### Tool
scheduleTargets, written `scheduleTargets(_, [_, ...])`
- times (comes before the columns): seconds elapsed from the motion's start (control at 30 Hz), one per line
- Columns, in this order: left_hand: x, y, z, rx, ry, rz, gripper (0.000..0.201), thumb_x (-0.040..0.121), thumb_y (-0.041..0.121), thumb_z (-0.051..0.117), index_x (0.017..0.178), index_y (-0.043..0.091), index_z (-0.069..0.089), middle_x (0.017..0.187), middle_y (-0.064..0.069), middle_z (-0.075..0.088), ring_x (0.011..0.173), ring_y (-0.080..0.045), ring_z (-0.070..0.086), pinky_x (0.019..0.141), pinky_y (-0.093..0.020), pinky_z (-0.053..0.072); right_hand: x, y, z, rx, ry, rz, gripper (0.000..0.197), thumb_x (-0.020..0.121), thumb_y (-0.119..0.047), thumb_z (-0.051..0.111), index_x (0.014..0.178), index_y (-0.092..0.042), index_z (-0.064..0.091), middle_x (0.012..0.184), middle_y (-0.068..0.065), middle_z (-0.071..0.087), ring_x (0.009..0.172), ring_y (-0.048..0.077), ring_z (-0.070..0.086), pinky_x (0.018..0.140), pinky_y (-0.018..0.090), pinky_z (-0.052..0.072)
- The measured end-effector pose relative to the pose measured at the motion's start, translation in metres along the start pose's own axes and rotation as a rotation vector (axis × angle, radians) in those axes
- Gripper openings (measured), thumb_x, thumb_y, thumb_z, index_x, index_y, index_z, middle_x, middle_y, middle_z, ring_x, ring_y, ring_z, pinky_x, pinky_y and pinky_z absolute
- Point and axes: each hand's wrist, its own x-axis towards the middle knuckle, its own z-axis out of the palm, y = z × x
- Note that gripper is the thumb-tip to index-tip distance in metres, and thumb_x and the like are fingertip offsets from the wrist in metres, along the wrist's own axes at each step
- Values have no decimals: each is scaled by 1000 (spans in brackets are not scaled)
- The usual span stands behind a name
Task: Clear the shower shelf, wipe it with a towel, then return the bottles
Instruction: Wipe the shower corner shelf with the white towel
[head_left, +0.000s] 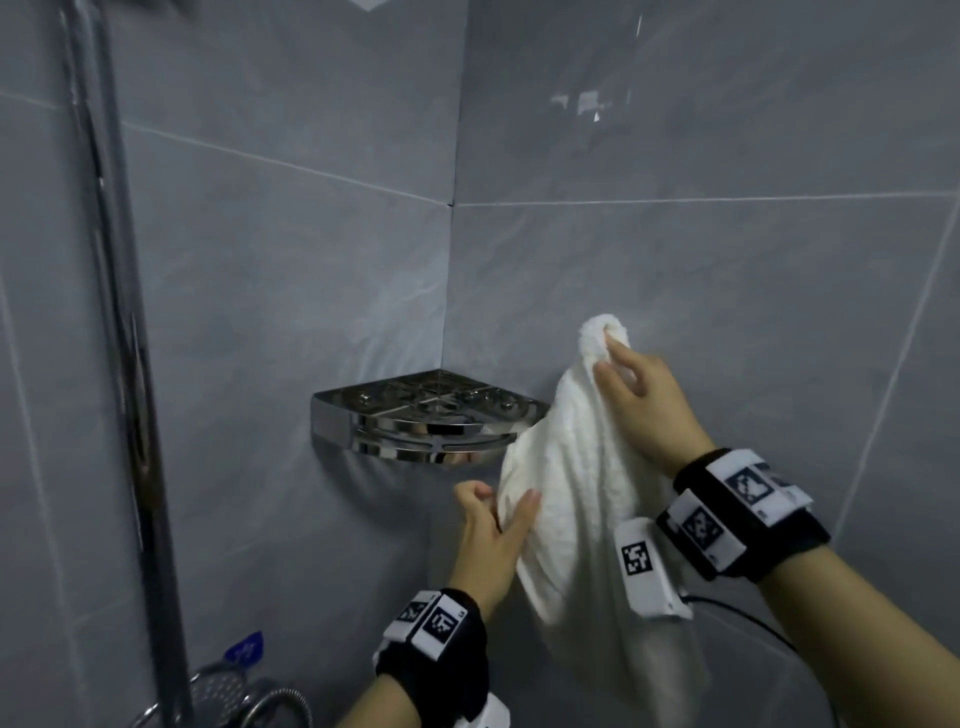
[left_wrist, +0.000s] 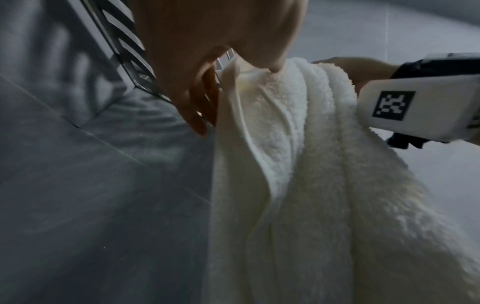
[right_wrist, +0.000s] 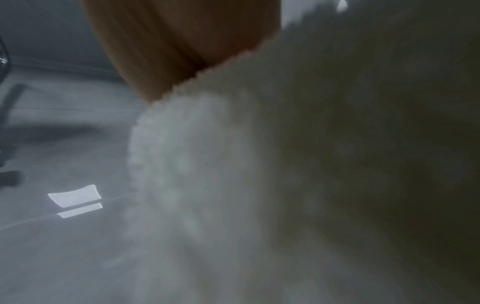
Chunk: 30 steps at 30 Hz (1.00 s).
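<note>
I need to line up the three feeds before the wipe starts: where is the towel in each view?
Head: the towel hangs right of centre, beside the shelf, pinched at the top by the right hand and at its left edge by the left hand.
Left wrist: it fills the centre and right, below the fingers.
Right wrist: blurred, it fills the centre and right.
Shared landmark: the grey tiled wall.
</note>
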Motion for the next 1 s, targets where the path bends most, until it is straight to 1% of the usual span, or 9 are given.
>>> scheduleTargets(0.13, [10,12,-1,-86,-26,84,43,77,42,70,97,34,32,109,8,55,93,9,57,71,-4,44,28,-14,-9,-25,-29,-20,47,97,-22,49,141,-8,42,148,4,42,136,10,35,100,8,21])
scheduleTargets(0.33, [21,41,-4,-18,28,245,48,76,43,70,103,44,30,109,-3,62,99,-17,62,85,-42,53,55,-29,-14,-12,-22,28,51,96,-29,49,144,-15,38,149,0,40,137,13,36,101,18,24])
scheduleTargets(0.4, [21,45,-2,-27,-63,227,63,74,42,72,116,46,26,121,-2,58,107,-14,59,92,-40,51,64,-36,-15,-20,-11,27,51,96,-30,50,144,-15,38,149,0,40,137,13,36,100,18,24])
scheduleTargets(0.43, [20,46,0,-4,-111,220,74,72,41,73,125,47,21,125,4,56,109,-8,57,94,-32,50,68,-40,-15,-25,-10,26,52,96,-29,50,144,-15,38,149,0,40,137,13,36,100,18,25])
scheduleTargets(0.5, [19,45,5,72,-166,231,87,73,35,72,136,48,12,119,16,54,98,3,55,84,-11,46,78,-48,-14,-37,-24,27,52,95,-29,52,143,-15,40,148,0,42,136,14,38,100,19,27])
scheduleTargets(0.6, [29,52,9,158,-99,281,76,83,27,64,143,41,20,111,5,61,87,1,54,75,-6,40,93,-61,-14,-88,-43,15,52,94,-30,53,143,-17,41,148,-1,42,136,15,39,98,19,29])
scheduleTargets(0.77, [55,76,5,255,-3,381,55,90,31,55,141,32,35,72,-13,63,71,-26,63,70,-27,48,120,-79,-14,-127,-26,-31,51,92,-31,54,141,-18,44,147,3,43,136,17,39,102,21,28])
scheduleTargets(0.9, [69,70,-1,355,-24,342,45,92,35,47,137,31,43,76,-18,64,76,-30,62,77,-39,51,126,-74,4,-210,-124,-14,56,90,-36,58,142,-24,41,149,9,39,134,24,41,98,25,34])
scheduleTargets(1.0, [70,59,-6,390,-42,299,46,92,38,49,137,32,41,71,-11,56,79,-30,58,78,-35,49,121,-61,21,-412,-382,0,73,84,-37,66,147,-26,30,151,9,36,130,26,45,89,25,37])
